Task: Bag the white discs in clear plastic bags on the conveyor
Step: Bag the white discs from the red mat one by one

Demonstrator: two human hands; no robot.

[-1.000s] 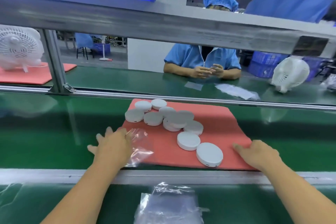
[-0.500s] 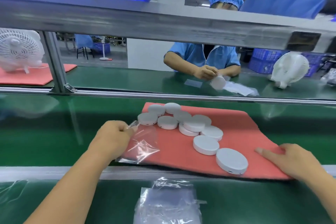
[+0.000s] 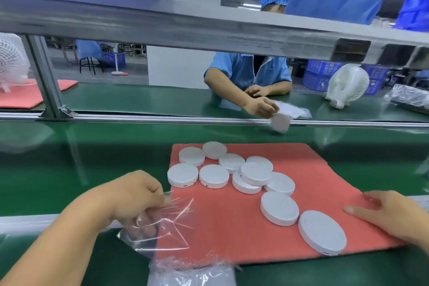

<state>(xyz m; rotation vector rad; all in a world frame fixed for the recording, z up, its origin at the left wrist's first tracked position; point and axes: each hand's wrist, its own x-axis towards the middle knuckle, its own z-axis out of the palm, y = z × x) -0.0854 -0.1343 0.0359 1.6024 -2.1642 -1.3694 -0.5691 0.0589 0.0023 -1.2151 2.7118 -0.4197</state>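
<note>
Several white discs (image 3: 255,173) lie in a loose cluster on a red foam mat (image 3: 232,227) on the green conveyor (image 3: 69,169). The two nearest discs (image 3: 321,232) sit at the mat's right front. My left hand (image 3: 133,195) grips a clear plastic bag (image 3: 162,227) at its top, and the bag hangs over the mat's left front corner. My right hand (image 3: 390,213) rests on the mat's right edge with fingers straight. A stack of clear bags (image 3: 190,274) lies at the bottom centre.
A person in blue across the line holds a white disc (image 3: 279,122) over the far rail. White fans stand at the far left (image 3: 11,62) and far right (image 3: 346,86). A metal beam (image 3: 209,28) crosses overhead; a grey rail (image 3: 23,223) borders the belt.
The mat with the discs has slid toward me and to the right. My left hand has lifted the bag over the mat's corner. The person opposite has reached a disc out toward the belt.
</note>
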